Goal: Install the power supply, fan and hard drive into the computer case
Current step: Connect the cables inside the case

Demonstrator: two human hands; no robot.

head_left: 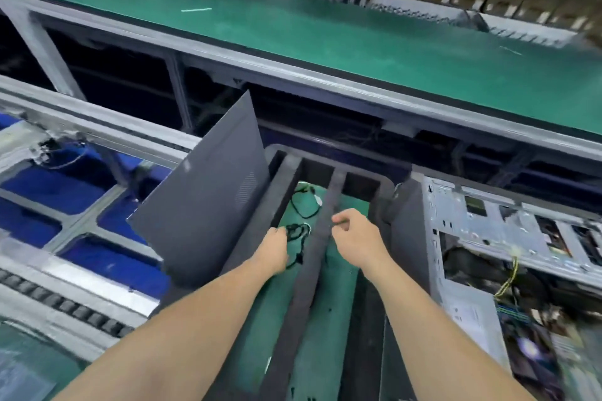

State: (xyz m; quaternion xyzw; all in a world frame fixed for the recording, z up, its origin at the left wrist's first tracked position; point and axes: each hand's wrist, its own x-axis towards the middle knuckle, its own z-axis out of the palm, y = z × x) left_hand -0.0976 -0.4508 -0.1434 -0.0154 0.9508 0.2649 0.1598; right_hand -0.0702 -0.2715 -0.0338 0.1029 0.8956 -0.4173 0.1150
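An open computer case [488,238] lies at the right, its metal frame, yellow wires and boards showing. A black foam tray [312,257] with long dividers sits on the green mat in front of me. My left hand [272,249] reaches into the tray's left slot and grips a bundled black cable [298,233]. My right hand [355,234] hovers over the middle divider with its fingers curled and pinched together; whether it pinches something small I cannot tell. A second black cable [304,205] lies farther back in the tray.
A dark grey side panel [208,202] leans upright against the tray's left side. A green conveyor table [325,36] runs across the back. Blue bins [39,182] sit under a metal frame at the left, beside a roller track [65,306].
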